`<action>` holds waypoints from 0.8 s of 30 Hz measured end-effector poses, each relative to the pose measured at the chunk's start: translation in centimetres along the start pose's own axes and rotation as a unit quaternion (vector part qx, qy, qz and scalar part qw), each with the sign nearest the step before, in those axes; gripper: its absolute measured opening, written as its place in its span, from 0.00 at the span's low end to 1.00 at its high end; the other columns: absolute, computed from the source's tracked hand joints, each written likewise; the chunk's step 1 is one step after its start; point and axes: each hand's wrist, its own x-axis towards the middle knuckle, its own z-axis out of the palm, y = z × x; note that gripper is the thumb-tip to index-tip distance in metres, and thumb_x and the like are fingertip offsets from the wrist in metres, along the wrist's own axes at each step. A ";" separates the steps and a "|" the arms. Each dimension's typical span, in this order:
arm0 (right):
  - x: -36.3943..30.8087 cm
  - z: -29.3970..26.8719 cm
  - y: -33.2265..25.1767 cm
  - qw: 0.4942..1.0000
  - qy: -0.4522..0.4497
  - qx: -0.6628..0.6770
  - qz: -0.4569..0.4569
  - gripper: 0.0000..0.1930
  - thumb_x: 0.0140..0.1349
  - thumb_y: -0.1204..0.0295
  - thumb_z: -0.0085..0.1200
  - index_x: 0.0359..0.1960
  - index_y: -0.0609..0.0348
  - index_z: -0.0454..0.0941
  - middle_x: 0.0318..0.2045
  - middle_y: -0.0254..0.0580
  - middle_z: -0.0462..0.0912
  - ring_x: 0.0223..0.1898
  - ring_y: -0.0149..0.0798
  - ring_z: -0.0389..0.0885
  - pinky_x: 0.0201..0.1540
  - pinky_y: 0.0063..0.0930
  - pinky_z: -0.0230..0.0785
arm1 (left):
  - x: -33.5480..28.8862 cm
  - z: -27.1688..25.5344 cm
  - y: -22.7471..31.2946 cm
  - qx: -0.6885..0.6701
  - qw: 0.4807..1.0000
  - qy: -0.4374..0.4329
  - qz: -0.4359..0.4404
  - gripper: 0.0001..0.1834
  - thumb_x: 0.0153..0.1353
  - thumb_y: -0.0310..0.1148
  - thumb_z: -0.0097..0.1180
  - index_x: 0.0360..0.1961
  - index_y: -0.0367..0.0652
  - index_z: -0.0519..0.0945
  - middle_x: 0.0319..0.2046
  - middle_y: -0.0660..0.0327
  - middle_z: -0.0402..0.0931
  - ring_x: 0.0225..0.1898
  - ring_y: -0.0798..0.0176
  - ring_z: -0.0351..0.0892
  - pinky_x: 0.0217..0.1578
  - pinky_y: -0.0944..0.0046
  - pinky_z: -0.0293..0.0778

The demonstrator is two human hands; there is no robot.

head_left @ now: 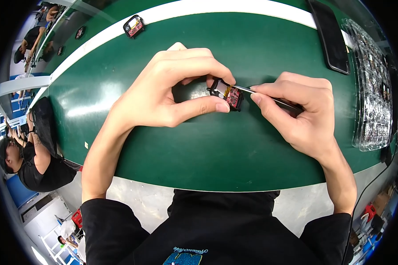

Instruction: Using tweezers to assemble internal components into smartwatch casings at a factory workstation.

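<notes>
Circuit module (226, 94) is held over the green table (199, 152), its red board bared and its black case uncovered, so work looks partway, closing undone. The left hand (161, 84) pinches its edges; the right hand (303, 108) narrowly grips a slim metal tool (243, 89), tip near the yellow strip (228, 92).
</notes>
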 end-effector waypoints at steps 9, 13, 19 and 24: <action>0.1 -0.2 -0.1 1.000 -0.010 0.004 0.018 0.05 0.61 0.81 0.72 0.38 0.66 0.94 0.19 0.37 0.81 0.18 0.27 0.73 0.22 0.27 0.58 | 0.0 -0.2 0.3 0.006 1.000 -0.005 -0.012 0.24 0.54 0.37 0.84 0.53 0.44 0.93 0.39 0.65 0.89 0.33 0.66 0.74 0.38 0.63 0.62; 0.2 0.0 0.2 1.000 0.003 0.010 -0.004 0.03 0.61 0.82 0.71 0.36 0.66 0.93 0.19 0.39 0.81 0.16 0.30 0.74 0.20 0.28 0.59 | 0.1 0.0 0.1 0.007 1.000 -0.004 -0.015 0.25 0.54 0.38 0.84 0.53 0.45 0.93 0.39 0.65 0.89 0.32 0.66 0.72 0.39 0.64 0.61; 0.2 0.2 0.0 1.000 0.014 -0.001 -0.008 0.03 0.60 0.83 0.71 0.35 0.66 0.93 0.18 0.38 0.81 0.16 0.30 0.73 0.20 0.29 0.58 | -0.1 -0.1 0.2 0.008 1.000 0.000 -0.016 0.25 0.54 0.38 0.84 0.53 0.45 0.93 0.39 0.65 0.89 0.32 0.67 0.71 0.39 0.64 0.61; -0.1 0.2 0.3 0.999 0.018 -0.020 -0.045 0.04 0.59 0.83 0.72 0.36 0.65 0.93 0.18 0.38 0.80 0.15 0.30 0.72 0.20 0.29 0.57 | 0.2 0.1 0.2 0.001 1.000 0.001 -0.013 0.25 0.54 0.38 0.84 0.53 0.45 0.93 0.39 0.65 0.88 0.31 0.67 0.69 0.38 0.64 0.61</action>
